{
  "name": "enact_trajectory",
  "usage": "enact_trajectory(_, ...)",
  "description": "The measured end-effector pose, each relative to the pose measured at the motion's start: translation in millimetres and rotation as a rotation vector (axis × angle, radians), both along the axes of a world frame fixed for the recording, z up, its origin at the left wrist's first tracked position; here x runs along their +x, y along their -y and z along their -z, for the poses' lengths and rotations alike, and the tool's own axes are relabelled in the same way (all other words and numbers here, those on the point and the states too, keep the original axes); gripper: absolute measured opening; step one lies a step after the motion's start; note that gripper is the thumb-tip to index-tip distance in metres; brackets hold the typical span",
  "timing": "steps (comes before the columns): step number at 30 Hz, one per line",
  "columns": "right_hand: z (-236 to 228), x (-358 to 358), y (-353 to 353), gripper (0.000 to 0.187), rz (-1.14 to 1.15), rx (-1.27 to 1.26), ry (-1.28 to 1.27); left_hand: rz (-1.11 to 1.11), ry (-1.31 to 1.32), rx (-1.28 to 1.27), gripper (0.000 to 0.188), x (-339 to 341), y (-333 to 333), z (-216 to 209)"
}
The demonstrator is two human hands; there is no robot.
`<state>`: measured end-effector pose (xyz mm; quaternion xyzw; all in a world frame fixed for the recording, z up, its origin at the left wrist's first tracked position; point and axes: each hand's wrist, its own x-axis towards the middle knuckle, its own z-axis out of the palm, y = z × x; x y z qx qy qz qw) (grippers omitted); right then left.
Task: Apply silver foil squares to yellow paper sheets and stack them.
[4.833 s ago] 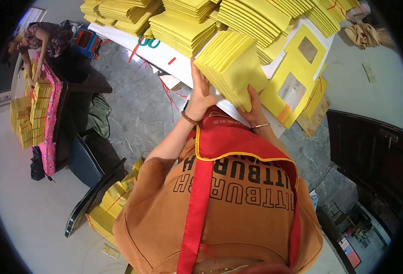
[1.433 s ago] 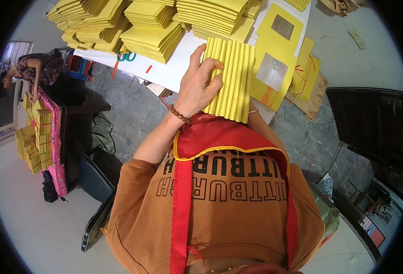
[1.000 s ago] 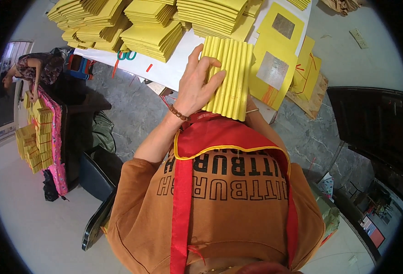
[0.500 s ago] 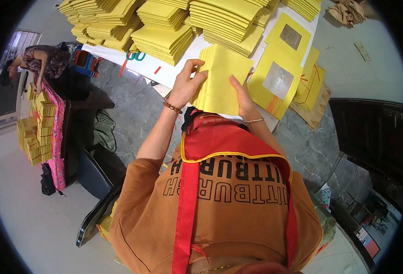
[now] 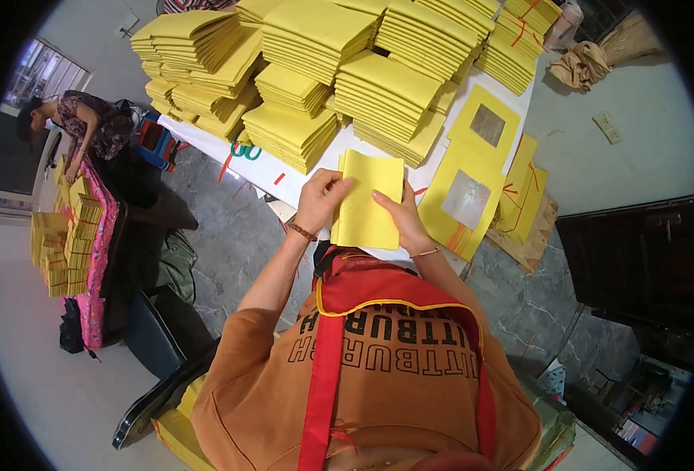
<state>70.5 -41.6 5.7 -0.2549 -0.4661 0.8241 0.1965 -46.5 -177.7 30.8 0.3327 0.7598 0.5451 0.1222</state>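
A small stack of folded yellow paper envelopes (image 5: 372,200) is held upright between my hands at the near edge of the white table. Closed on its left edge, my left hand (image 5: 321,202) has its fingers bent and its thumb against the paper. From the right, my right hand (image 5: 406,213) grips the stack with the thumb across its front and the fingers hidden behind. Just beyond stand large piles of the same yellow envelopes (image 5: 382,98). To the right of my hands lies a flat yellow piece (image 5: 445,224) with a pale rectangular window.
Green-handled scissors (image 5: 245,149) and a red strip (image 5: 279,179) lie on the table's left. Bundles tied with red (image 5: 527,208) rest on a board (image 5: 542,235) at right. At far left a person (image 5: 80,122) leans over a pink-covered table (image 5: 98,259). A dark chair (image 5: 158,337) stands left.
The view has tilted up, showing more of the piles. The stack has come away from the piles toward me, and its fanned left edge looks more even. Both hands still hold it.
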Motion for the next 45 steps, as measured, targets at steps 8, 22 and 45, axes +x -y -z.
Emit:
enact_trajectory(8, 16, 6, -1, 0.055, 0.018, -0.022, 0.039, -0.088, 0.482, 0.165, 0.015, -1, -10, 22)
enact_trajectory(22, 21, 8, 5, 0.089, 0.046, 0.103, 0.204, -0.109, 1.034, 0.641, 0.024, -13, 9, 33)
enact_trajectory(45, -44, 113, -57, 0.05, 0.186, -0.133, -0.147, -0.124, 0.492, 0.008, 0.03, 16, -15, 67)
